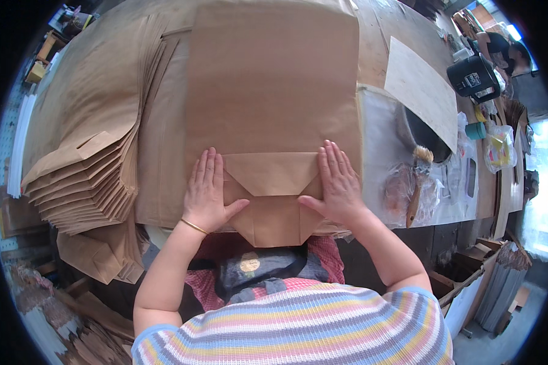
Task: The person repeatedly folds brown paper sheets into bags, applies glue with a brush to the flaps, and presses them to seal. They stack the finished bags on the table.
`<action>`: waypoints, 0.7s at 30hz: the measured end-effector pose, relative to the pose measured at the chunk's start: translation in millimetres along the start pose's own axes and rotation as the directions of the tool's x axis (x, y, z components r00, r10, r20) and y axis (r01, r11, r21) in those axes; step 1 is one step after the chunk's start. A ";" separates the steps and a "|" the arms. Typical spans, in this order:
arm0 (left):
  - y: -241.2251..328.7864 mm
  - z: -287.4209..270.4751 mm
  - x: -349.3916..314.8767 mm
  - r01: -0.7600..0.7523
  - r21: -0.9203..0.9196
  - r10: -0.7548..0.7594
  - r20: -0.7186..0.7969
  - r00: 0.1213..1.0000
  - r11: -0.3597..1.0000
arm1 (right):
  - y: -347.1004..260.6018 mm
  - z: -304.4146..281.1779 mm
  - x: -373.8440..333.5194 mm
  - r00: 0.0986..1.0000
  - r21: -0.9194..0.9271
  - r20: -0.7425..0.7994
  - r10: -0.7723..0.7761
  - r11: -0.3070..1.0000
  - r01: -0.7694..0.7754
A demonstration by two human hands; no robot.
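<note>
A large brown paper bag (274, 91) lies flat in front of me, its folded bottom toward my body. One trapezoid flap (273, 173) is turned down over the base, and the near bottom part (277, 222) reaches the table's front edge. My left hand (208, 188) rests flat on the bag's left side by the flap, fingers stretched out and thumb apart. On the other side my right hand (337, 185) lies flat too, its fingers pointing away and its thumb toward the middle. Neither hand grips anything.
On the left fans a stack of folded paper bags (85, 176). To the right are a brush (418, 182) on clear plastic, a pale board (420, 91) leaning over a dark container, a black bin-like container (474, 78), and a teal cup (475, 130). Another person (504, 52) is at the far right.
</note>
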State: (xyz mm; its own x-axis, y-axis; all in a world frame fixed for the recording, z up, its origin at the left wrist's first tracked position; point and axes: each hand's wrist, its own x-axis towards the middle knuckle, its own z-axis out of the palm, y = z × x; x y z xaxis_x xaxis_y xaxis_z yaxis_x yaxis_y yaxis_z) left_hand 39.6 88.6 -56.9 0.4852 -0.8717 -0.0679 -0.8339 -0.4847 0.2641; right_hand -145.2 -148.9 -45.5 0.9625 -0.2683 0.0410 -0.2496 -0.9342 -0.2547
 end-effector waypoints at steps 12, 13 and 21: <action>21.9 -15.6 71.3 -0.102 -0.179 -0.016 -0.558 0.829 0.978 | 26.1 10.9 49.8 0.934 0.680 -0.276 0.228 0.733 0.022; 24.9 -10.6 73.8 -0.090 -0.200 -0.043 -0.577 0.815 0.976 | 27.7 10.9 49.0 0.932 0.669 -0.297 0.209 0.741 0.047; 14.2 -9.3 68.3 -0.092 -0.494 -0.159 -0.442 0.883 0.865 | 3.3 -10.9 34.5 0.757 0.594 -0.588 0.286 0.788 0.163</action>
State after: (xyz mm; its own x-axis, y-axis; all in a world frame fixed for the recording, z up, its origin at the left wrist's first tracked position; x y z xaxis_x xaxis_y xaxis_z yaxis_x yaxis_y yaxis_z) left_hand 63.3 22.8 -48.8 0.6774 -0.6606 0.3235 -0.6353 -0.3038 0.7100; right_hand -114.0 -163.8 -34.4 0.5940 -0.6086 0.5261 0.0237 -0.6404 -0.7677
